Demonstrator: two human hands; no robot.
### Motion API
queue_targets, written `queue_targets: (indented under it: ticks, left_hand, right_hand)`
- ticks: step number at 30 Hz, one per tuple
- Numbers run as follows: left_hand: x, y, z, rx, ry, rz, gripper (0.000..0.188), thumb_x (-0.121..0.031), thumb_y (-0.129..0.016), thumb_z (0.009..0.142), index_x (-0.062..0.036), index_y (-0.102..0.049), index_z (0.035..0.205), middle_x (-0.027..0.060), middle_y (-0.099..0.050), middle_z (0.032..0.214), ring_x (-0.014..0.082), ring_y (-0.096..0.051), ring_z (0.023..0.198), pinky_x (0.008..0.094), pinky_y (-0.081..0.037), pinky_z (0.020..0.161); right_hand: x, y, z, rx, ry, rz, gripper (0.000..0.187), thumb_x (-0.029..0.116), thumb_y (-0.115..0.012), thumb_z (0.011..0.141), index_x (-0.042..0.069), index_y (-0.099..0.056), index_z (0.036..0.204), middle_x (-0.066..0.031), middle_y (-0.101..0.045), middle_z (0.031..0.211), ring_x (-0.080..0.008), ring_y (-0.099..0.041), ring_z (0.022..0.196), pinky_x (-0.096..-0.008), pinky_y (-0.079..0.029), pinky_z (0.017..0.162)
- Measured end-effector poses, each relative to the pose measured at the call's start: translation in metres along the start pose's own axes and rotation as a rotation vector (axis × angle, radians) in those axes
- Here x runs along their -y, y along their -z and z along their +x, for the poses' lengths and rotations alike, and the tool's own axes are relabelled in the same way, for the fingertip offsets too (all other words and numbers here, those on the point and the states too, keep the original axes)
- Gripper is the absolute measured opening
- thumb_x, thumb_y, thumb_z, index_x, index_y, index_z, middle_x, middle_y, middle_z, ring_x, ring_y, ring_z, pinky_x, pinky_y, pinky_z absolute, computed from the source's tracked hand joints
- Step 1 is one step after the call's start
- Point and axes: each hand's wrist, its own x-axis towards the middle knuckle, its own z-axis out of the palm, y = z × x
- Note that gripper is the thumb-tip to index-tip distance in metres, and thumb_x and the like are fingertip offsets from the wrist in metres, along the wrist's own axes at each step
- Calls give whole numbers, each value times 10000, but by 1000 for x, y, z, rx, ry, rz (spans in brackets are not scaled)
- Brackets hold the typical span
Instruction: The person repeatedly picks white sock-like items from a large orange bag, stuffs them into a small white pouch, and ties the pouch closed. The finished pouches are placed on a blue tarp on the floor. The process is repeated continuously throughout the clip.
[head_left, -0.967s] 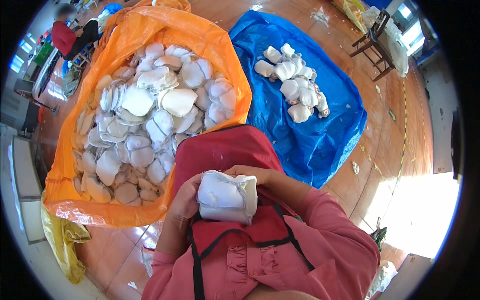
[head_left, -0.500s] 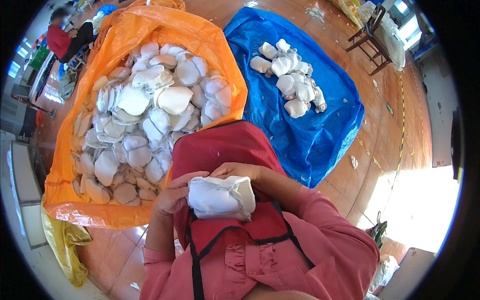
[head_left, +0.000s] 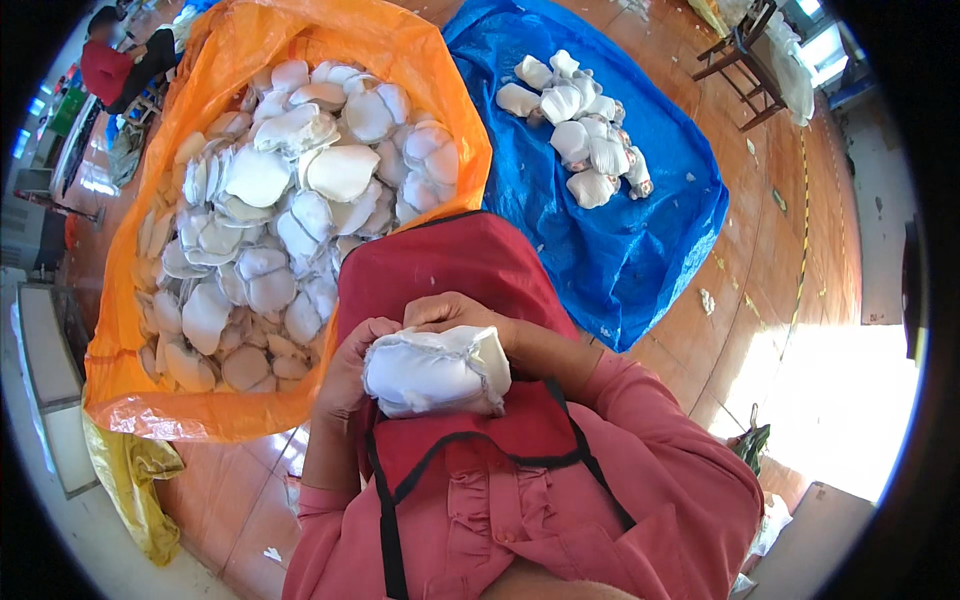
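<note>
A thick bundle of white fabric pads (head_left: 435, 372), with rough greyish edges along its top and right, rests upright against my red apron (head_left: 450, 265). At its upper left corner, my left hand (head_left: 352, 365) is closed on it, some fingertips hidden behind. My right hand (head_left: 455, 313) curls over the far top edge with bent fingers, and its fingertips are partly out of sight behind the bundle. The two hands almost meet there. Many loose white pads (head_left: 260, 178) are heaped ahead and to the left.
An orange plastic sheet (head_left: 200, 412) surrounds the heap. On a blue sheet (head_left: 665, 230) at the right lie several white bundles (head_left: 590, 140). A wooden chair (head_left: 745, 65) stands at the far right, and a seated person (head_left: 105, 70) is at the far left.
The whole scene sits a little higher in the picture. Both hands have shifted slightly left along with the bundle, and my left fingers are more bent at its corner.
</note>
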Motion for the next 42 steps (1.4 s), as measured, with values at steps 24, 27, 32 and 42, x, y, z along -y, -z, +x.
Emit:
queue_targets:
  ticks: [24, 27, 32, 42]
  left_hand:
    - [41, 5, -17, 46, 162, -265, 353, -112, -583, 913, -70, -569, 1263, 76, -643, 1159, 197, -647, 1008, 352, -552, 860]
    - [27, -2, -22, 65, 208, -147, 381, -110, -596, 898, -39, -560, 1271, 99, -644, 1182, 226, -654, 1030, 367, -554, 882]
    - [19, -9, -18, 59, 264, -167, 315, -164, -557, 930, -18, -595, 1206, 123, -670, 1126, 241, -680, 978, 369, -579, 831]
    - [-14, -16, -9, -382, -246, 19, 330, -44, -577, 929, -21, -581, 1258, 113, -659, 1159, 216, -675, 984, 354, -567, 858]
  right_hand:
    - [-11, -17, 7, -211, 327, -32, 66, 74, -662, 908, 27, -708, 896, -28, -493, 1031, -114, -508, 930, -269, -441, 817]
    - [-11, -21, 8, -146, 247, 91, 72, 80, -661, 910, 27, -707, 893, -27, -492, 1034, -104, -506, 928, -267, -435, 813]
    - [2, -22, 9, -23, 116, 89, 138, 147, -650, 928, 19, -699, 910, -34, -507, 1050, -99, -526, 911, -280, -452, 832]
    - [6, 12, 4, -170, 137, 144, 456, 343, -507, 1015, 57, -477, 1369, -81, -559, 1310, -181, -522, 1204, -349, -406, 1040]
